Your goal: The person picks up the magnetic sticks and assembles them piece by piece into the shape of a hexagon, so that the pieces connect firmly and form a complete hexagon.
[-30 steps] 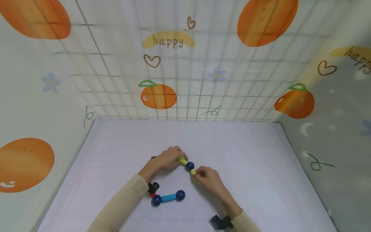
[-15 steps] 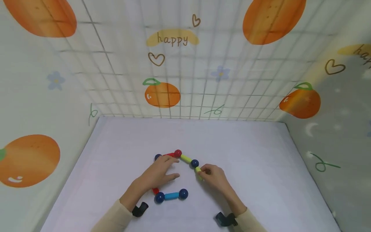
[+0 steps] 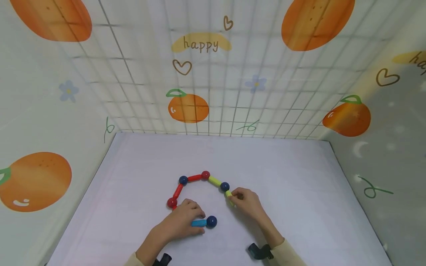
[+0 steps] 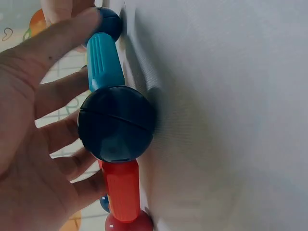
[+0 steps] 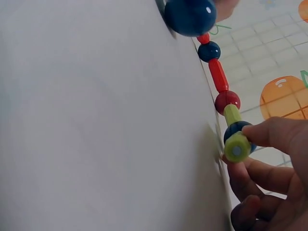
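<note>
A chain of coloured magnetic rods and balls lies curved on the white tabletop. My right hand (image 3: 247, 203) pinches the yellow-green rod (image 5: 237, 148) at one end, between thumb and fingers; that rod meets a dark blue ball (image 3: 225, 187). At the chain's other end, my left hand (image 3: 181, 221) is spread around the light blue rod (image 3: 199, 223), fingers on one side and thumb on the other. That rod joins a free-ended dark blue ball (image 3: 211, 221) to another dark blue ball (image 4: 117, 123), which the left hand hides in the head view.
Red rods (image 3: 194, 178) and red balls (image 3: 205, 175) make up the chain's far and left stretch. White tabletop (image 3: 283, 170) surrounds it. A patterned curtain (image 3: 213, 74) stands behind and at both sides. Black wrist cameras (image 3: 259, 252) sit near the sleeves.
My left hand has left the far yellow-green rod and come down toward me to the light blue rod. The right hand keeps its pinch, nearly still. The view has shifted slightly.
</note>
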`<state>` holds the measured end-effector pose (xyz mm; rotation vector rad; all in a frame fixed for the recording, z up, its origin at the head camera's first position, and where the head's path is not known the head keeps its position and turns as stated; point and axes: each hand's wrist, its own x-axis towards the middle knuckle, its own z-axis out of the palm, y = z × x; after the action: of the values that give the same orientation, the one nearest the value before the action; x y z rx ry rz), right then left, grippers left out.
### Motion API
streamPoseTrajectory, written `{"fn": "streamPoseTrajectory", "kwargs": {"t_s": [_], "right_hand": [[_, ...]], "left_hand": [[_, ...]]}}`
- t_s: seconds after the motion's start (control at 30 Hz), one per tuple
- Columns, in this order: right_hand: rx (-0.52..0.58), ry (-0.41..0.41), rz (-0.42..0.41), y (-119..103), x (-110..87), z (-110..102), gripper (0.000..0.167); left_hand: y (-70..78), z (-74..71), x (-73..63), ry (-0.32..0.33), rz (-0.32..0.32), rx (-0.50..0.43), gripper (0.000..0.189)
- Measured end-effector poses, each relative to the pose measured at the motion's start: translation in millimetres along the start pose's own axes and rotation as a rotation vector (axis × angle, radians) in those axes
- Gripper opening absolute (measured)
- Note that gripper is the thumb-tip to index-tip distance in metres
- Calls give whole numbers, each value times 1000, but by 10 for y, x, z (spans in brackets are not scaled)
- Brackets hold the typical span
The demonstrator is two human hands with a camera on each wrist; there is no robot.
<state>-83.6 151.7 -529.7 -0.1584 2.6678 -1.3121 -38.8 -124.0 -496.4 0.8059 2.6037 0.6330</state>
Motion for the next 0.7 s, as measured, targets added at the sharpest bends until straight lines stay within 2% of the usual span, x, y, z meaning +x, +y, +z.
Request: {"fn": "streamPoseTrajectory", "kwargs": {"t_s": [0.17,0.4,0.53,0.7], "right_hand": [[10,10,9,-1,1,-4,9],[56,41,74,15,23,-48,14],[71,76,103,28,44,-79,14],[85,118,122,25,65,-105,15]], "left_hand": [[15,2,28,-4,-8,67,31],[36,-25,201,64,34,150,28],[41,-22,304,84,48,162,28],[54,-9,408,79,52,165,31]]}}
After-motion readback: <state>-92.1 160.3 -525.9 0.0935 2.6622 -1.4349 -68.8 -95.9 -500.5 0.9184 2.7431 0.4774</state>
